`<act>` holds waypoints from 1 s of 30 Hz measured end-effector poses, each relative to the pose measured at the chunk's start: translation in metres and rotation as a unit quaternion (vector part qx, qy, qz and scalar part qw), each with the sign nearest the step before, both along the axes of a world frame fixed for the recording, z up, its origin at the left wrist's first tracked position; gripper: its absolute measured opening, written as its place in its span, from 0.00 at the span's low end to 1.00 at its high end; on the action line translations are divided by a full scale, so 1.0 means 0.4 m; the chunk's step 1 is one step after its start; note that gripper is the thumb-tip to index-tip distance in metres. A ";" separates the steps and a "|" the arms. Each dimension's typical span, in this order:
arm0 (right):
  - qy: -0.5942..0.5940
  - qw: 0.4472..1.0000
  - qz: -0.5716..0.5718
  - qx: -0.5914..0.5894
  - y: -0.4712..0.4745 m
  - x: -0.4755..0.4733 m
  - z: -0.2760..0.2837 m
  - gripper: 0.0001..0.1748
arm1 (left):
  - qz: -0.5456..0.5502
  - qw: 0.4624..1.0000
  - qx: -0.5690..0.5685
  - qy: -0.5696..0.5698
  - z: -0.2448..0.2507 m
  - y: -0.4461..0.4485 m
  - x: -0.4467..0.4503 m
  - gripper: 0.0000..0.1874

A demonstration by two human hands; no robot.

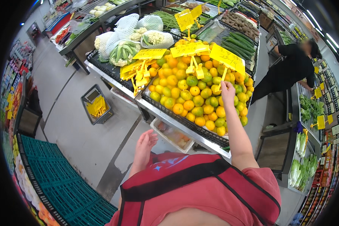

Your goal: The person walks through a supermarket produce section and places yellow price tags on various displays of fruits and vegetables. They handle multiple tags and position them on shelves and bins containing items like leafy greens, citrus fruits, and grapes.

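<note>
My right hand point(228, 93) grips the clip end of a yellow price sign point(227, 58) over the right side of a heap of oranges point(197, 100), some still green-skinned. The sign bears handwriting and tilts above the fruit. Low in front of the stand, my left hand point(146, 145) hangs with nothing in it, its fingers loosely bent. Another yellow sign point(189, 49) stands in the middle of the heap. At its left edge lies a stack of yellow signs point(135, 69) with clips, partly over the black crate rim.
On the floor to the left stands a grey basket point(93, 114) with more yellow signs. Netted cauliflowers point(157, 39) and cucumbers point(237, 46) flank the oranges. A white foam box point(173, 137) sits below. Green crates point(59, 180) are lower left; a person point(285, 65) leans at right.
</note>
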State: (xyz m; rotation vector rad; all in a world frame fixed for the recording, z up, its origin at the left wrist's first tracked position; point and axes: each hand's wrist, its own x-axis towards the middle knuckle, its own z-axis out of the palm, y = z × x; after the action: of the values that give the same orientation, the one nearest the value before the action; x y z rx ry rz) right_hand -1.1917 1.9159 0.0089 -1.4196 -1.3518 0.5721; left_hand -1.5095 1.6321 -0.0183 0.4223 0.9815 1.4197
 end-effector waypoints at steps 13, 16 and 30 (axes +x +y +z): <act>-0.319 0.928 -0.160 0.106 0.108 -0.197 0.138 0.14 | -0.217 0.976 -0.030 -0.017 -0.075 0.485 -0.358 0.16; -0.394 0.915 -0.031 0.077 0.195 -0.340 0.194 0.15 | -0.261 0.965 -0.011 -0.030 -0.066 0.576 -0.412 0.16; -0.472 0.830 -0.035 -0.296 0.336 -0.471 0.128 0.20 | -0.339 0.940 -0.008 -0.045 -0.089 0.710 -0.456 0.17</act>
State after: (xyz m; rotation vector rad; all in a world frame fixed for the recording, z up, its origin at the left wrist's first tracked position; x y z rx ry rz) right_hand -1.3800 2.0501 0.0599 -2.4458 -1.9592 0.2111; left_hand -1.6919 1.9161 -0.0538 0.6087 0.6736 0.7946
